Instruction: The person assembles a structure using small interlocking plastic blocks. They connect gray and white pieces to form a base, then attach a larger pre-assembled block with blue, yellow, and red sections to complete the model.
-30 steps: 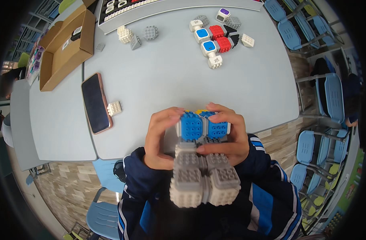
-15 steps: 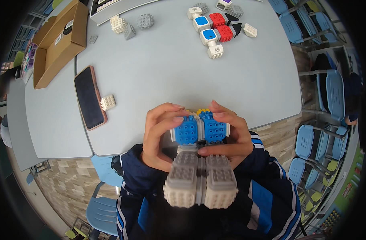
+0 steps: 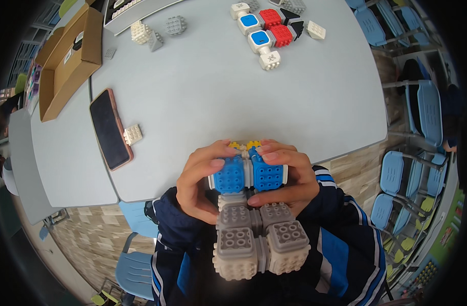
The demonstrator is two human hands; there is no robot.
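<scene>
Barely any change from a moment back: still both hands, left hand point(image 3: 200, 183) and right hand point(image 3: 289, 176), fingers clamped on the blue-and-grey block cluster point(image 3: 254, 214), held up close to the chest just off the grey surface point(image 3: 203, 92), only squared up a bit straighter, so still mid-assembly by the looks.

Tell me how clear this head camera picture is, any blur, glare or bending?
Head view: the block assembly in the left hand and right hand is sharp; light is even and soft, with no strong glare on the grey table; fisheye bends the table edges, the blue chairs curve, and the corners go black.
</scene>
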